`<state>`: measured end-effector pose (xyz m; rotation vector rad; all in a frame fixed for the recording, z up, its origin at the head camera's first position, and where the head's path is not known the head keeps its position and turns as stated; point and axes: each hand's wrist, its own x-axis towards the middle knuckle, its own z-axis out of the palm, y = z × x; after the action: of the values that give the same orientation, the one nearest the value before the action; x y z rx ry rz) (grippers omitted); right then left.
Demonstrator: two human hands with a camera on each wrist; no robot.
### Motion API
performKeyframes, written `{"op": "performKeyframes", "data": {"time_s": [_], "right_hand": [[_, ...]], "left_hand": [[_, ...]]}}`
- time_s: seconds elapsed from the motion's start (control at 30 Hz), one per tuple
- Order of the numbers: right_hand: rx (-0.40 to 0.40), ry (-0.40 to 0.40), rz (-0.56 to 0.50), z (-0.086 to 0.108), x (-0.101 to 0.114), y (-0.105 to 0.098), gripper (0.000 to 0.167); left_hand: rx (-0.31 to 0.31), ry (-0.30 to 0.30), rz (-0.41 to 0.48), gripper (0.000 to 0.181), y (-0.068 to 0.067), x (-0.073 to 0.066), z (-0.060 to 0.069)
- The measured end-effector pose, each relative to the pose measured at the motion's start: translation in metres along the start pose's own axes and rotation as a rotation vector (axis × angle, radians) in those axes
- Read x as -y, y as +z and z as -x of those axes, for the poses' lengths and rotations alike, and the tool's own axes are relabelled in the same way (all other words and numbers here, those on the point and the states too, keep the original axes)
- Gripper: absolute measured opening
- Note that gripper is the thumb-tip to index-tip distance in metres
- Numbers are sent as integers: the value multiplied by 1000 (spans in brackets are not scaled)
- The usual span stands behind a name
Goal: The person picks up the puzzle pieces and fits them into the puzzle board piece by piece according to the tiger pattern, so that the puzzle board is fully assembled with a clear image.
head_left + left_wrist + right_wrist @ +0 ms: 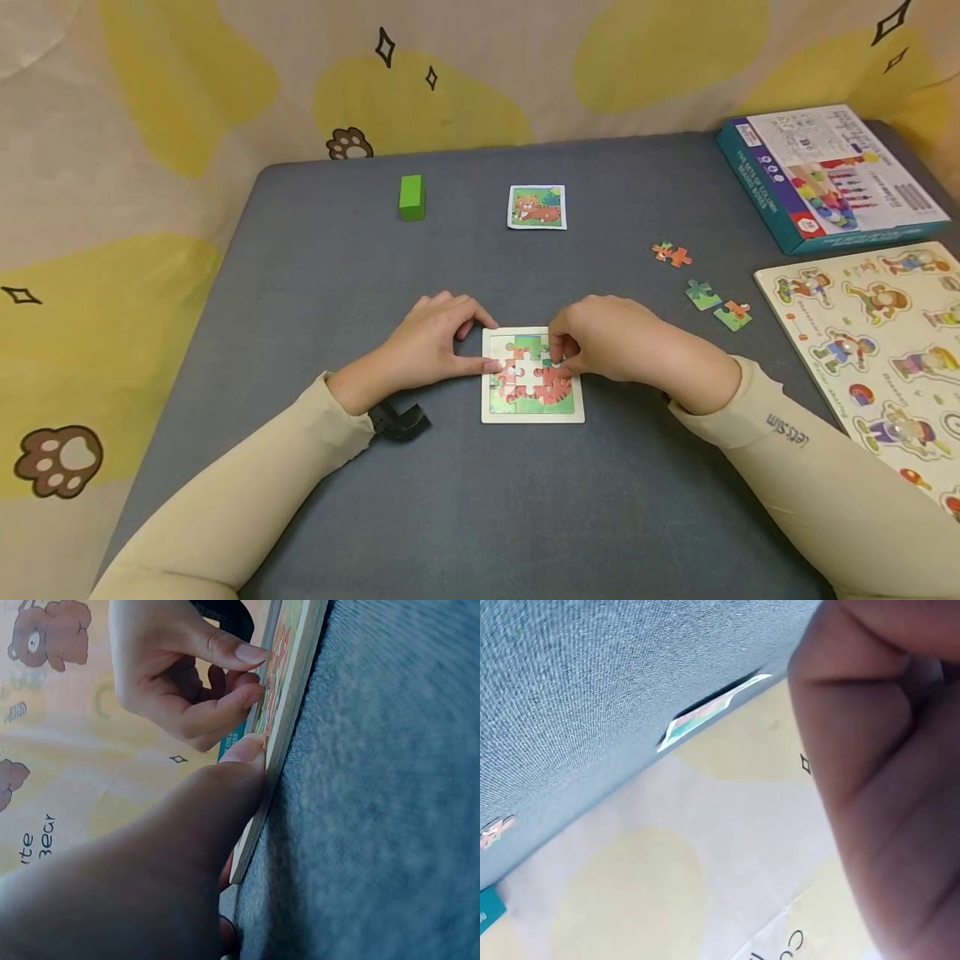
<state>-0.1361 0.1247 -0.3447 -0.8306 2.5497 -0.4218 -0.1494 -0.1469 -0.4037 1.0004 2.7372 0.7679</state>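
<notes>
A square puzzle tray (pixel 532 417) with a white rim lies flat, partly filled with green and orange pieces; pale gaps show at its upper left and middle. My left hand (pixel 438 342) holds the tray by its left side, thumb on the left rim and index finger at the upper left corner. Over the tray's right side, my right hand (pixel 615 346) has its fingers curled and pinches a small puzzle piece (pixel 557 363), mostly covered by the fingertips. The left wrist view shows the left thumb (pixel 244 761) against the tray edge (pixel 289 735), near the right hand (pixel 187 682).
Several loose pieces (pixel 702 295) lie to the right. Behind the tray are a tiger picture card (pixel 537 207) and a green block (pixel 412 197). A boxed game (pixel 832 179) and a large figure board (pixel 817 325) stand and lie at the right.
</notes>
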Motion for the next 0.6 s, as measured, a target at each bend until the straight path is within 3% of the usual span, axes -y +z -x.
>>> {"op": "performKeyframes", "data": {"time_s": [0.17,0.33,0.47,0.6], "right_hand": [[-81,7,2,7,-9,-15,19],[-177,168,89,25,-44,-48,20],[-152,309,85,39,-88,-66,25],[-99,405,64,42,-122,-72,40]], "left_hand": [[-8,8,0,45,1,0,0],[-5,1,4,45,2,1,0],[5,-6,1,46,3,2,0],[4,-9,2,46,2,2,-1]]}}
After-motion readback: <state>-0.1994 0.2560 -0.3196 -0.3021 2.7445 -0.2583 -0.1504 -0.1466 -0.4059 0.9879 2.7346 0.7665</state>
